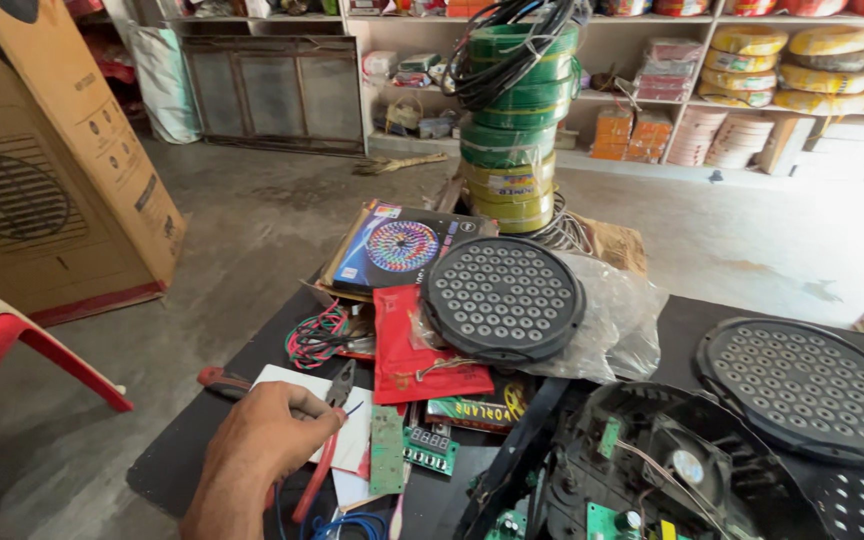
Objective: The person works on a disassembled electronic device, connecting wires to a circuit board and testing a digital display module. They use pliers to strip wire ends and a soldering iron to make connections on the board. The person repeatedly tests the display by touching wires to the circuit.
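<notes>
My left hand [264, 442] reaches in from the bottom edge and is closed around a pair of red-handled pliers [337, 392], whose dark jaws point up over a white sheet [282, 378]. A narrow green circuit board [387, 450] and a small display board [430, 448] lie just right of the hand. Beyond them a round black LED panel [502, 298] rests on a clear plastic bag. An open black light housing with a fan [672, 470] sits at the lower right. My right hand is out of view.
The black table [192, 450] also holds a red packet [407, 350], tangled red and green wires [314, 335], a printed box [397, 245] and a second round panel [807, 385]. Stacked wire coils [512, 130] stand behind. A cardboard box [42, 170] and red chair [12, 340] are left.
</notes>
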